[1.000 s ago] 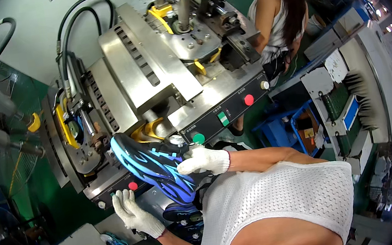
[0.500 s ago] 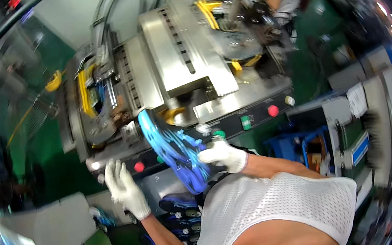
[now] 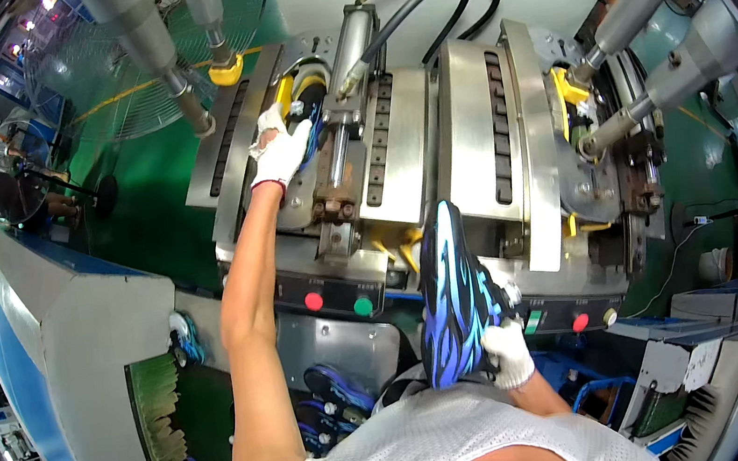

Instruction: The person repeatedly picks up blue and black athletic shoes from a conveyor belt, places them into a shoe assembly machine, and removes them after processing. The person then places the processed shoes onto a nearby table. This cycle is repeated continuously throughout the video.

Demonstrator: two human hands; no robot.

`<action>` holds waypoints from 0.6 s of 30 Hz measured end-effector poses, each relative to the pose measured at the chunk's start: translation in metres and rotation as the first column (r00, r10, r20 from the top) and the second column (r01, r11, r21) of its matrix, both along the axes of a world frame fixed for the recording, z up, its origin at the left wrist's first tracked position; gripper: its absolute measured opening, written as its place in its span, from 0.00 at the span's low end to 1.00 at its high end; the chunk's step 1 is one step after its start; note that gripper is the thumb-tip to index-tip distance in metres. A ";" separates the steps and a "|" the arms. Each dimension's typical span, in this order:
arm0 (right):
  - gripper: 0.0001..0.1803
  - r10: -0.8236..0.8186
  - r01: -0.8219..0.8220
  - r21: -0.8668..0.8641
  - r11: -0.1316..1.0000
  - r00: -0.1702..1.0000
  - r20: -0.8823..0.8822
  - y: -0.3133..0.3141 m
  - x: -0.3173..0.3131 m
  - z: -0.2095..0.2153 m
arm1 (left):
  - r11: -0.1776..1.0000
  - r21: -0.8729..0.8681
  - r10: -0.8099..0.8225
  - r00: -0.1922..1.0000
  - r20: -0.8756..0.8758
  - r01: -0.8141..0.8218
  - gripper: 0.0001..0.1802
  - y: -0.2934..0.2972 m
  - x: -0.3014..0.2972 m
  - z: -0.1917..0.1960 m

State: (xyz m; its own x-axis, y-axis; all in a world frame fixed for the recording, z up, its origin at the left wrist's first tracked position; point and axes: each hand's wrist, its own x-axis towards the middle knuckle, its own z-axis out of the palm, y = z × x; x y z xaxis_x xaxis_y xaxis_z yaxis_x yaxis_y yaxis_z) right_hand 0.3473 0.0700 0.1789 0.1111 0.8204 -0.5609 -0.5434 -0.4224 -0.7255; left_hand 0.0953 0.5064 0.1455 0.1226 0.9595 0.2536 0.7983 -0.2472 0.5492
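My right hand [image 3: 507,354], in a white knit glove, grips a shoe [image 3: 455,303] in front of my chest. That shoe's patterned outsole, black with light blue and violet, faces me, toe pointing away. On the left side of the metal machine, a second blue-and-black shoe [image 3: 308,118] sits in a station beside a yellow part [image 3: 284,93]. My gloved left hand [image 3: 281,156] reaches to that seated shoe, thumb and fingers apart, with the thumb over its side. Whether the fingers press on it is hard to see.
The machine's front panel carries red [image 3: 313,301] and green buttons [image 3: 363,307]. Metal cylinders [image 3: 686,73] rise at the right station. Several shoes [image 3: 335,391] lie below the front edge. Grey machine housings [image 3: 101,334] stand left, and a blue crate [image 3: 588,379] lies right.
My left hand has moved up and forward from the panel's front to the shoe in the left station. The held shoe has turned more upright, and the view has shifted.
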 end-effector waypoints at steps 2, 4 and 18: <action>0.18 -0.052 0.052 -0.005 0.999 0.998 0.030 -0.019 0.001 -0.009 | 0.998 -0.025 0.057 0.996 -0.074 -0.059 0.45 0.017 0.017 -0.019; 0.18 -0.102 0.104 0.038 0.994 0.993 -0.055 -0.023 0.004 0.005 | 0.990 -0.088 0.098 0.988 -0.120 -0.109 0.39 0.029 0.026 -0.041; 0.22 -0.102 0.118 0.087 0.989 0.981 -0.167 0.072 -0.029 0.049 | 0.982 0.069 0.163 0.970 0.182 -0.178 0.38 -0.111 -0.061 0.102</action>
State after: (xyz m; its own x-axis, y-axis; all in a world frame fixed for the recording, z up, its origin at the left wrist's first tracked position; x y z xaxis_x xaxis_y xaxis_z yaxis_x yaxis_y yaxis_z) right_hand 0.3180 0.1421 0.2279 0.1183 0.8588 -0.4984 -0.6960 -0.2863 -0.6585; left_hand 0.0345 0.3953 0.2474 -0.0944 0.9367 0.3371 0.7264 -0.1667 0.6668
